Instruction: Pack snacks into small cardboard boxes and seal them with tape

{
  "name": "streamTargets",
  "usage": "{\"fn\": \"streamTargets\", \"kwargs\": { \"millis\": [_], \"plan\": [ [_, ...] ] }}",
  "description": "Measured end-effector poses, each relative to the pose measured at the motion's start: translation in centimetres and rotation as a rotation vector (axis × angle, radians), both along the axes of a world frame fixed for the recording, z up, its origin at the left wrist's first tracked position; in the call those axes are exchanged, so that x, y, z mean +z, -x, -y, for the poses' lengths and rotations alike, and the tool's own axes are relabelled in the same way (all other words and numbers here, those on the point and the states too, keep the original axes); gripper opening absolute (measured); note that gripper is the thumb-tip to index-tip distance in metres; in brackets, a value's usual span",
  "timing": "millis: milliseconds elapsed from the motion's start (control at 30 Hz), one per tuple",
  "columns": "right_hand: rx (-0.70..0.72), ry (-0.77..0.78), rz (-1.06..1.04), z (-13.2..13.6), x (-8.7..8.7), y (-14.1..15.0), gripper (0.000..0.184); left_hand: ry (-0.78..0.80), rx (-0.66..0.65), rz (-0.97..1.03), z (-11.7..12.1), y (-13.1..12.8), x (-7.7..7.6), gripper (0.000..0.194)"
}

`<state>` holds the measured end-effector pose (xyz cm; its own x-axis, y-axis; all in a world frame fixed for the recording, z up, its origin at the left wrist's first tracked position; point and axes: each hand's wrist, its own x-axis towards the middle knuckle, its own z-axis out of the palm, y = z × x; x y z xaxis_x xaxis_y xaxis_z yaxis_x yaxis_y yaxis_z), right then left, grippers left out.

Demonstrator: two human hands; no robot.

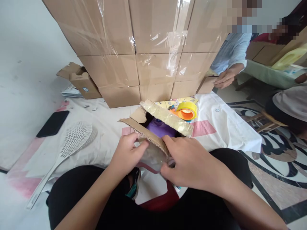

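Right in front of me is a small cardboard box (144, 127) with its flaps raised. Inside it shows something purple (161, 127) with dark material around it; its kind cannot be made out. My left hand (129, 151) pinches the near flap at its left part, thumb and fingers closed on the edge. At the right end of the same flap, my right hand (185, 158) grips with fingers over the top and thumb below. A strip of clear, shiny tape lies along the far flap (168, 118). Behind the box sits a yellow tape roll on an orange dispenser (185, 111).
Plastic-wrapped cartons (158, 68) are stacked at the back. On the left are a white slotted skimmer (76, 137), a black phone (53, 124) and an open carton (83, 83). A co-worker's hand (225, 78) is at a box on the right, near a wooden stool (266, 120).
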<state>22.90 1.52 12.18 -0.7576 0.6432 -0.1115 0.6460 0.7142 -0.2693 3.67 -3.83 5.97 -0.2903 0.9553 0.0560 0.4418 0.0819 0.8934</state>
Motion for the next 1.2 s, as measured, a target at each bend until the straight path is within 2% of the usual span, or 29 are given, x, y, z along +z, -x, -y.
{"fn": "streamTargets", "kwargs": {
  "millis": [67,300,433,500,567,633,700,733,767,833,1000,1200],
  "plan": [
    [-0.011,-0.031,-0.001,0.2,0.2,-0.1,0.008,0.009,-0.012,-0.005,0.1,-0.1,0.0,0.018],
    [-0.046,-0.073,-0.035,-1.7,1.0,-2.3,0.014,0.043,-0.094,-0.016,0.3,0.3,0.0,0.024],
    [-0.165,-0.197,-0.067,-4.1,1.2,-4.1,0.019,0.039,-0.026,-0.005,-0.3,2.5,0.1,0.021],
    [-0.188,-0.194,-0.141,-4.6,1.4,-4.3,0.021,0.011,0.010,0.037,-0.6,3.4,0.1,0.018],
    [-0.155,-0.148,-0.253,-4.1,1.3,-3.7,0.023,-0.002,0.021,0.080,-0.7,3.6,0.2,0.019],
    [-0.051,-0.104,-0.363,-2.6,0.8,-2.4,0.030,-0.002,0.017,0.115,-0.7,3.2,0.3,0.022],
    [0.072,-0.096,-0.415,-0.9,-0.3,-0.8,0.057,0.004,0.001,0.120,-0.5,2.6,0.4,0.020],
    [0.109,-0.108,-0.420,-0.3,-0.9,0.0,0.065,0.007,-0.011,0.108,-0.3,2.4,0.4,0.018],
    [0.119,-0.119,-0.418,0.1,-1.5,0.6,0.065,0.010,-0.021,0.093,-0.2,2.2,0.5,0.017],
    [0.061,-0.120,-0.428,0.1,-2.6,1.3,0.048,0.022,-0.031,0.057,0.0,2.2,0.5,0.017],
    [-0.108,0.005,-0.517,-2.6,-3.7,1.4,0.026,0.053,-0.075,-0.039,0.0,3.2,0.5,0.022],
    [-0.085,0.117,-0.609,-4.7,-4.1,1.5,0.019,0.043,-0.236,-0.012,-0.3,4.8,1.1,0.023]
  ]
}}
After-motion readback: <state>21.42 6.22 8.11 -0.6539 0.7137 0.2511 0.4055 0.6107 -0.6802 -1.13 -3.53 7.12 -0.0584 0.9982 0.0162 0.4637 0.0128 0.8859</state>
